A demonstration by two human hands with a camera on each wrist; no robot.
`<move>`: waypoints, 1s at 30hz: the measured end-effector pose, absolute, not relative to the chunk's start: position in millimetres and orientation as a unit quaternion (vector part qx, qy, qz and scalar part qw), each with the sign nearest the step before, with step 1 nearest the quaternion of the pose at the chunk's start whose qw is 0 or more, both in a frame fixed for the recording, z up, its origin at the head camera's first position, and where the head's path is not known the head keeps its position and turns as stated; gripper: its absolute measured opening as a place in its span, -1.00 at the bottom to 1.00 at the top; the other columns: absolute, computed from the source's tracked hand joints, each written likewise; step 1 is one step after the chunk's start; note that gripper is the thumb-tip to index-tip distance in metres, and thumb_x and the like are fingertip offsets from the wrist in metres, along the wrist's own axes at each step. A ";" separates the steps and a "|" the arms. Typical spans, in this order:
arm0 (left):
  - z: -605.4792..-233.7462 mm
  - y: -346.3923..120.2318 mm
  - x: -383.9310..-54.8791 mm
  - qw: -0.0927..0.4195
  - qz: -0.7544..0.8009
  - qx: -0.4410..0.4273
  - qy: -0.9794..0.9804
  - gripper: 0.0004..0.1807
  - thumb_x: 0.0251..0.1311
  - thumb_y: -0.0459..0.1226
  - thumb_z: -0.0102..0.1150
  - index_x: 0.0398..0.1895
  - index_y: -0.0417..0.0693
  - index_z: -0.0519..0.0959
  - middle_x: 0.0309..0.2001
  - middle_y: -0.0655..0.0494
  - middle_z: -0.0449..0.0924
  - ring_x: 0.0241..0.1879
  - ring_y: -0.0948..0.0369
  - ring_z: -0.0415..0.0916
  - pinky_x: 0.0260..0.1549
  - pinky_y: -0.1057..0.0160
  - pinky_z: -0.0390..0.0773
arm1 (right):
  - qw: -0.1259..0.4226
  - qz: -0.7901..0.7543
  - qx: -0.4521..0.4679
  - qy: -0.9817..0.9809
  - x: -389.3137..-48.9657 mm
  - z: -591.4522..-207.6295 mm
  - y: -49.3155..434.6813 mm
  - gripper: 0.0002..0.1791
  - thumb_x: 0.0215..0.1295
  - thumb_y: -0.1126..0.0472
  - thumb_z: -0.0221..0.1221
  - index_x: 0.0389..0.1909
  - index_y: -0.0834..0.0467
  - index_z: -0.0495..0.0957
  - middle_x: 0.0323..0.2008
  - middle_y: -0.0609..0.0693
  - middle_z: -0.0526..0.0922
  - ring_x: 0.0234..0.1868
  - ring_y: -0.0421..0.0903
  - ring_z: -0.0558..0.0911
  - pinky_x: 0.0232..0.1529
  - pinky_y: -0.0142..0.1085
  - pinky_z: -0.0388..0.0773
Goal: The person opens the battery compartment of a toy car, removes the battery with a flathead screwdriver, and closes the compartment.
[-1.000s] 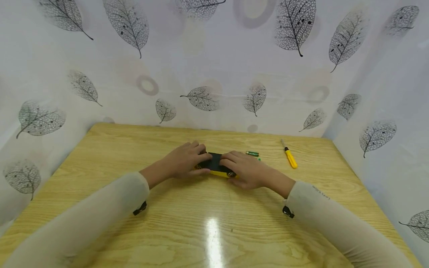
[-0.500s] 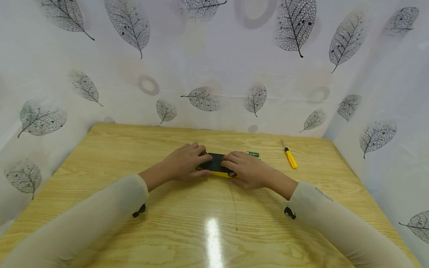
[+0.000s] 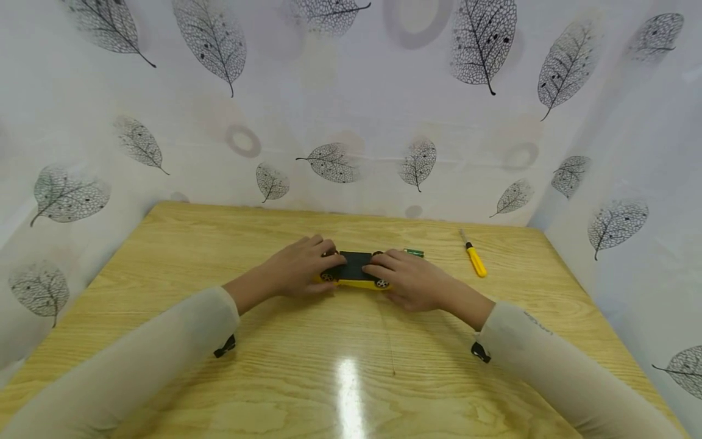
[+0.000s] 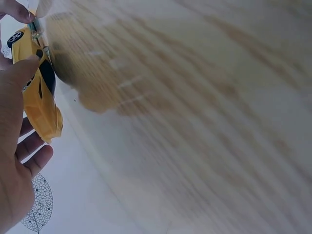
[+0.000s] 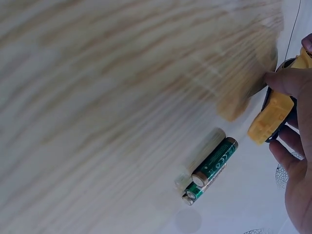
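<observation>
A yellow toy car [image 3: 355,283] lies across the space between my two hands, its flat black underside turned up and its wheels showing. My left hand [image 3: 300,266] grips the left end, thumb along the near side and fingers over the underside. The other end is held by my right hand [image 3: 412,279] in much the same way. From the car's near side a thin wire [image 3: 392,347] runs toward me and ends in a small tip. In the left wrist view the car's yellow body [image 4: 41,109] faces down toward the tabletop, with dark windows visible.
Two green batteries [image 5: 214,161] lie on the wooden table [image 3: 263,378] just beyond my right hand. Farther right is a screwdriver [image 3: 476,260] with a yellow handle. Leaf-printed cloth [image 3: 351,91] stands behind and beside the table.
The car and my right hand have shifted slightly right, and more of the underside and wheels shows. The thin wire, of which only the tip showed at first, is now visible along its length.
</observation>
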State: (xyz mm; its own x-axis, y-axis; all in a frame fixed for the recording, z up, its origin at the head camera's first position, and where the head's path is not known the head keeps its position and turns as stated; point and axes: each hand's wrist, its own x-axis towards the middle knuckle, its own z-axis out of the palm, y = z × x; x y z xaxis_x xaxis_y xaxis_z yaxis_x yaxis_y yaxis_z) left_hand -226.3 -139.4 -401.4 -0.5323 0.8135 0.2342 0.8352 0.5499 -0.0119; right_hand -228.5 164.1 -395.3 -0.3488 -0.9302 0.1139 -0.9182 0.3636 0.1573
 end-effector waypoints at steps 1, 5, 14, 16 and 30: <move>-401.4 -140.0 -226.2 0.104 -0.051 -0.472 -0.874 -0.40 0.30 0.11 0.32 0.30 0.03 0.55 0.08 -0.03 0.52 -0.01 0.03 0.44 -0.02 -0.01 0.56 | 0.093 -0.032 0.563 -0.821 -228.9 -395.6 164.8 -0.35 0.31 0.15 0.33 0.40 0.18 0.42 0.28 0.16 0.52 0.19 0.09 0.54 0.21 -0.04 0.56; -402.3 -142.6 -227.7 0.089 -0.046 -0.470 -0.877 -0.33 0.26 0.12 0.36 0.35 0.03 0.52 0.12 -0.03 0.51 0.03 0.04 0.44 0.02 -0.01 0.57 | 0.095 -0.030 0.559 -0.823 -230.3 -397.0 167.7 -0.35 0.32 0.19 0.31 0.42 0.15 0.41 0.28 0.15 0.52 0.19 0.07 0.54 0.20 -0.06 0.58; -404.5 -145.9 -228.9 0.087 -0.047 -0.478 -0.873 -0.33 0.21 -0.01 0.45 0.36 0.02 0.51 0.16 -0.05 0.50 0.07 0.02 0.45 0.08 0.01 0.58 | 0.094 -0.023 0.555 -0.826 -231.8 -400.1 169.2 -0.33 0.31 0.19 0.36 0.43 0.13 0.40 0.30 0.13 0.51 0.20 0.07 0.53 0.19 -0.07 0.59; -404.2 -146.3 -228.3 0.090 -0.060 -0.480 -0.871 -0.36 0.21 -0.06 0.47 0.34 0.01 0.53 0.15 -0.05 0.51 0.07 0.01 0.46 0.08 0.01 0.59 | 0.095 -0.022 0.554 -0.827 -231.6 -400.1 169.3 -0.32 0.30 0.20 0.37 0.42 0.14 0.40 0.29 0.14 0.51 0.20 0.07 0.53 0.18 -0.07 0.59; -402.5 -152.8 -226.2 0.102 -0.098 -0.480 -0.866 -0.52 0.16 -0.24 0.50 0.16 -0.04 0.60 0.04 0.00 0.57 0.07 0.04 0.50 0.12 0.08 0.60 | 0.072 0.030 0.535 -0.841 -231.4 -401.5 170.0 -0.31 0.26 0.28 0.38 0.42 0.11 0.42 0.29 0.11 0.52 0.21 0.08 0.53 0.18 -0.05 0.58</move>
State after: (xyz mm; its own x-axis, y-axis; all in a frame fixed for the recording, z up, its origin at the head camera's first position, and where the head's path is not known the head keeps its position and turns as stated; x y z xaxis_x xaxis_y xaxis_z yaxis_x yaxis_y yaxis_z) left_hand -226.2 -152.8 -402.5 -0.5178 0.8115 0.2709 0.8515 0.5195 0.0712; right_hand -231.4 170.0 -401.5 -0.4165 -0.8961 0.1533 -0.9047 0.4251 0.0273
